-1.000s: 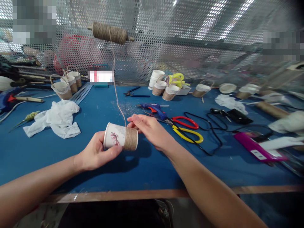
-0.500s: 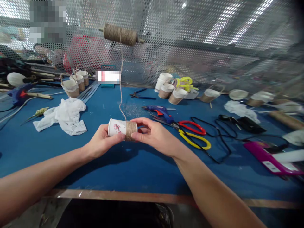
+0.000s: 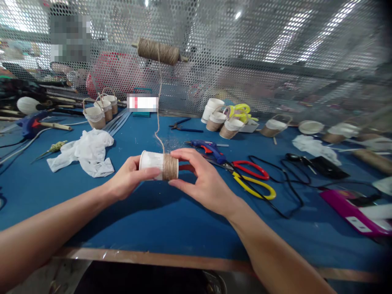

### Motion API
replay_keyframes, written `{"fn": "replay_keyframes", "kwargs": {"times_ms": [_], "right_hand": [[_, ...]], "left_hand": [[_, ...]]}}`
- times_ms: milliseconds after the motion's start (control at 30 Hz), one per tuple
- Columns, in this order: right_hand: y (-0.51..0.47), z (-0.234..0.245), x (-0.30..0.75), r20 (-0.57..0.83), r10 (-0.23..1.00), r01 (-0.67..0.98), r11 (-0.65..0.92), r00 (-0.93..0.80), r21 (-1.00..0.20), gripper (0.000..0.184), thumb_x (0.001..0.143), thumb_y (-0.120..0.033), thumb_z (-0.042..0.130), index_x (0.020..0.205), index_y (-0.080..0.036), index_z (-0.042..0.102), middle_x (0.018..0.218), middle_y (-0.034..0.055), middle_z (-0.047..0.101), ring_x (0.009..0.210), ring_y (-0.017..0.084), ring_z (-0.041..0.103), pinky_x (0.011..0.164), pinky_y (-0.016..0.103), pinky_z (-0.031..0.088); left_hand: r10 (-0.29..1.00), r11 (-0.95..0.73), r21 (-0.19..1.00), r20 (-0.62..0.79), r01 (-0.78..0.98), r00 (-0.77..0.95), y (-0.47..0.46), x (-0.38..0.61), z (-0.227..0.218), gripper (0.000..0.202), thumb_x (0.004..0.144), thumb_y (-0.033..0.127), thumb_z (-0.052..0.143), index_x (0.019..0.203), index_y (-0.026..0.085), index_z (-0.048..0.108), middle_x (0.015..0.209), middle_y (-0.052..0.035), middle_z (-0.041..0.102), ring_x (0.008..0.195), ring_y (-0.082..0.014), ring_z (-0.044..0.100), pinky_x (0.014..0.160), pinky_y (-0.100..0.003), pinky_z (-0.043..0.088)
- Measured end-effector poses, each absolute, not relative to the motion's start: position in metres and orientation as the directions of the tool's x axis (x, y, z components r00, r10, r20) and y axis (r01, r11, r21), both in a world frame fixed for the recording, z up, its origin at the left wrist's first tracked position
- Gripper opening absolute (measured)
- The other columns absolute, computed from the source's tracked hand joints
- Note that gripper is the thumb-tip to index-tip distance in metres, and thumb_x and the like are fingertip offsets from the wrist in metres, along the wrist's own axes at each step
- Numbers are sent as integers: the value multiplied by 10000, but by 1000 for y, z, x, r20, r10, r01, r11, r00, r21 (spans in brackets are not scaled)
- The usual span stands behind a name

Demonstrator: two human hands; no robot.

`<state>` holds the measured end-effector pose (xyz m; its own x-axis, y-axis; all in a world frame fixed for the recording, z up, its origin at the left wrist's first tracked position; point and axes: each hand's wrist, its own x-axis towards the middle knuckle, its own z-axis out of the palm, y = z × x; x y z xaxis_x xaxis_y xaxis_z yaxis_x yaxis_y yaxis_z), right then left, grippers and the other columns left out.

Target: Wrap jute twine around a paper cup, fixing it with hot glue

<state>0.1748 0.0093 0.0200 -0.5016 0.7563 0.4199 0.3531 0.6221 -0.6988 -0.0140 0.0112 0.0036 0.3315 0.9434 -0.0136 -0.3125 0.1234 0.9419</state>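
Observation:
A white paper cup (image 3: 151, 158) lies on its side in the air above the table, partly wound with brown twine (image 3: 170, 167) near its right end. My left hand (image 3: 131, 177) grips the cup's left end, thumb along the near side. Around the twine-wound end curve the fingers of my right hand (image 3: 203, 177), index finger on top and thumb at the lower edge. A single strand runs up from the winding to a twine spool (image 3: 158, 51) mounted on a rod at the mesh panel.
A blue glue gun (image 3: 210, 150), scissors with red and yellow handles (image 3: 254, 185) and pliers (image 3: 186, 126) lie beyond my right hand. White cloth (image 3: 87, 151) is at left. Twine-wrapped cups (image 3: 94, 117) stand at the back. A magenta device (image 3: 346, 210) sits right.
The cup has turned in my hands, so its printed red pattern no longer shows. My right thumb has slid to the cup's lower edge. The whole view has shifted slightly.

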Motion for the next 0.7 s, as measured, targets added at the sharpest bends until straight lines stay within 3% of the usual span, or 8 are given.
{"fn": "replay_keyframes", "kwargs": {"times_ms": [67,133,267,400,533,700], "right_hand": [[8,19,174,448,701,398,697,-555,-597,430,744,-126,591,1123,-238,421,1196,91,419,1145,208,417,910,392,452],[7,18,173,442,686,402,711,-578,-577,421,744,-118,580,1118,-214,414,1198,111,401,1159,207,393,904,379,451],[9,17,174,380,778,336,580,-501,-742,326,760,-256,600,1042,-179,456,1109,103,473,1039,182,490,876,342,455],[14,18,176,152,916,330,283,-371,-900,280,827,-390,489,986,-160,513,953,83,580,884,170,566,795,335,467],[14,20,176,6,910,319,151,-414,-936,316,824,-439,472,971,-167,539,887,58,618,774,153,588,715,308,475],[15,20,177,-31,904,354,135,-426,-926,313,782,-384,555,1001,-162,539,1002,75,614,890,170,583,801,323,458]], "left_hand": [[933,223,902,-88,-370,349,14,-14,5,245,560,211,723,763,88,661,693,-43,662,616,-133,581,611,-231,444],[935,239,897,-109,-372,338,15,-14,5,223,577,223,708,743,81,662,670,-41,654,580,-122,567,583,-223,436],[944,104,967,-22,-234,329,10,-14,1,168,661,237,652,759,101,654,680,-9,638,604,-104,533,617,-212,420],[913,-48,999,43,1,405,2,-14,-2,159,702,260,596,738,108,623,634,17,575,565,-91,457,564,-205,381],[894,-141,985,85,97,440,0,-14,-4,155,729,261,555,690,114,580,594,32,498,529,-77,384,502,-193,331],[878,-180,978,113,103,465,2,-14,-3,145,749,246,542,697,114,568,583,45,454,521,-66,349,493,-180,317]]}}
